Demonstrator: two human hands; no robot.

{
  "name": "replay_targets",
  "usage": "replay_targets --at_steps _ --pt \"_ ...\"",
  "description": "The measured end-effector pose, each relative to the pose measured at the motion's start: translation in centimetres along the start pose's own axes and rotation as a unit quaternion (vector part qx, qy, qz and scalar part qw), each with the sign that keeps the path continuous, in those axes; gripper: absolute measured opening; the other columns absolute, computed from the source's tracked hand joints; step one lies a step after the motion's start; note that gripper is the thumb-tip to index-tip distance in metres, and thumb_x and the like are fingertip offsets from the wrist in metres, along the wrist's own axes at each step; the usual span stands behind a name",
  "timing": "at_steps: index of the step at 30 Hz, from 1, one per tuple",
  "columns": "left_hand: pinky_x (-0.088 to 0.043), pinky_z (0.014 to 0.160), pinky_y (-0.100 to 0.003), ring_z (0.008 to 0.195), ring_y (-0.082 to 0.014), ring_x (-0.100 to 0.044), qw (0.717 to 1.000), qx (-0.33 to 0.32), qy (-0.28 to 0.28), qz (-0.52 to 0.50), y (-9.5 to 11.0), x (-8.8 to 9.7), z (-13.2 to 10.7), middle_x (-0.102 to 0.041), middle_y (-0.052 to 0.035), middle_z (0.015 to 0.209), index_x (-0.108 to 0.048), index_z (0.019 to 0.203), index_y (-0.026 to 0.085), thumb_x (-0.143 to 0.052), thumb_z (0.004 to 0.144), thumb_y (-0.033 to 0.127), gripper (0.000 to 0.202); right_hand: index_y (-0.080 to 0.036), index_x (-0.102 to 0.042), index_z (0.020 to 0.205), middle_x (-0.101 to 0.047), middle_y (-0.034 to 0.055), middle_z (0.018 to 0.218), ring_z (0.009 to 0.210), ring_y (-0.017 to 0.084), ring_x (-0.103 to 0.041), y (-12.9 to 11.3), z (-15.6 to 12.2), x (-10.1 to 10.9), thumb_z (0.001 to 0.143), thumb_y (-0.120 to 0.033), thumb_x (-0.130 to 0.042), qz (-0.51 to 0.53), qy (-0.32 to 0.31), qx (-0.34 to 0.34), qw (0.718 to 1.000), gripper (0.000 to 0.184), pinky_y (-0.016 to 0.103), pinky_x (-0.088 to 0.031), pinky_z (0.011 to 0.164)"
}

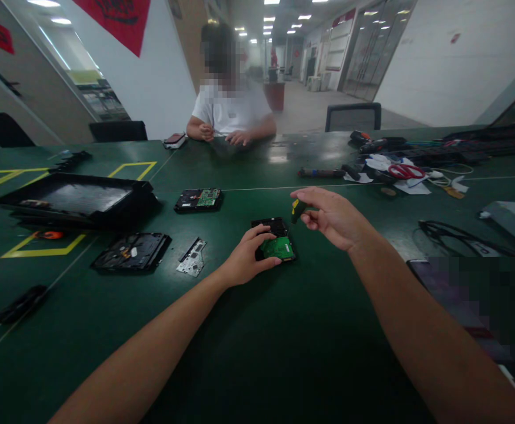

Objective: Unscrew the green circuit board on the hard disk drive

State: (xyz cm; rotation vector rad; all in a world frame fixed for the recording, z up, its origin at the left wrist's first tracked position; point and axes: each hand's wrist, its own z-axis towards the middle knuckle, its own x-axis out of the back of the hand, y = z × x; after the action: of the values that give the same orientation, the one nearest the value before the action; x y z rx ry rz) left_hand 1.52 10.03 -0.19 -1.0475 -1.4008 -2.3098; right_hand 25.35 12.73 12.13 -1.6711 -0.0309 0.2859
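My left hand [247, 258] grips a hard drive [282, 248] lying on the green table, thumb at its near edge and fingers across its left side. The drive's green circuit board faces up. Above its far right corner, my right hand [333, 217] pinches a short screwdriver [298, 208] with a dark green and yellow handle. Its tip is too dark to make out. Left of my left hand lies a silvery metal plate [192, 257]. Farther left is an opened drive casing [132, 252], and another hard drive [198, 200] rests beyond the plate.
A large black tray [80, 197] stands on the left, with a dark part [19, 305] nearer me. At the right are red-handled scissors [406, 171], cables [458, 237] and a grey box [513, 221]. Across the table sits a person in a white shirt [235, 109].
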Motion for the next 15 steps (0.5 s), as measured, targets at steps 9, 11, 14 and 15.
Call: replay_targets --at_steps 9,11,14,15 --pt "-0.034 0.131 -0.057 0.158 -0.0338 -0.039 1.000 -0.006 -0.002 -0.002 -0.28 -0.02 -0.03 -0.050 -0.0124 0.161 -0.063 0.141 0.027 -0.081 0.091 0.048 0.057 -0.018 -0.069 0.088 -0.077 0.0106 0.100 0.062 0.012 -0.058 0.27 0.17 -0.06 0.089 -0.031 -0.078 0.010 -0.005 -0.005 1.000 0.016 0.024 -0.041 0.048" --pt "-0.034 0.131 -0.057 0.158 -0.0338 -0.039 1.000 -0.005 -0.002 -0.003 -0.27 0.00 -0.03 -0.050 -0.0124 0.161 -0.063 0.141 0.027 -0.081 0.091 0.048 0.057 -0.018 -0.069 0.089 -0.077 0.0112 0.101 0.064 0.013 -0.060 0.25 0.18 -0.13 0.092 -0.030 -0.073 0.029 -0.010 -0.010 0.999 0.012 0.025 -0.044 0.051" --pt "-0.034 0.130 -0.057 0.158 -0.0341 -0.038 1.000 -0.002 -0.003 -0.004 -0.20 0.06 -0.03 -0.050 -0.0119 0.161 -0.063 0.142 0.028 -0.081 0.091 0.048 0.057 -0.018 -0.071 0.092 -0.076 0.0105 0.099 0.065 0.014 -0.061 0.16 0.14 -0.17 0.091 -0.027 -0.070 0.041 -0.015 -0.015 0.999 0.009 0.026 -0.046 0.053" --pt "-0.034 0.130 -0.058 0.158 -0.0342 -0.039 1.000 -0.002 -0.004 -0.004 -0.17 0.07 -0.02 -0.050 -0.0119 0.161 -0.063 0.142 0.029 -0.081 0.091 0.048 0.057 -0.018 -0.073 0.094 -0.076 0.0100 0.099 0.066 0.014 -0.061 0.13 0.11 -0.17 0.091 -0.026 -0.070 0.040 -0.016 -0.013 0.999 0.009 0.026 -0.046 0.053"
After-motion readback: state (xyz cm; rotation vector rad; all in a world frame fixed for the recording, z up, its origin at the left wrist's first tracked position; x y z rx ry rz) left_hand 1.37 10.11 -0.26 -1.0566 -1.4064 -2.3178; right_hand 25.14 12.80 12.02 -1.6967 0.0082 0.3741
